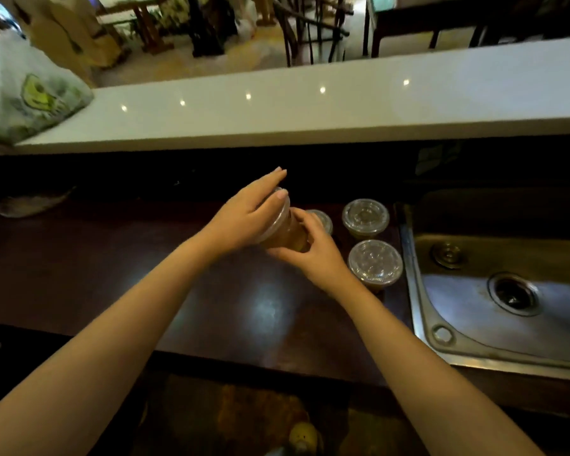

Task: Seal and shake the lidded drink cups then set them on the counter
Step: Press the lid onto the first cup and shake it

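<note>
A clear plastic cup [287, 233] of amber drink is held tilted above the dark lower counter [211, 291], its lid end pointing up and left. My left hand [244, 215] lies flat over the lid, fingers stretched across it. My right hand [313, 251] wraps the cup's body from below and the right. Three more lidded cups stand on the dark counter to the right: one mostly hidden behind my right hand [323, 220], one farther back [365, 218], one nearer [375, 263].
A steel sink [494, 291] sits right of the cups. A long white raised counter [310, 106] runs across behind, with a printed plastic bag [23, 97] at its left end. A pale flat object [30, 204] lies at the far left of the dark counter.
</note>
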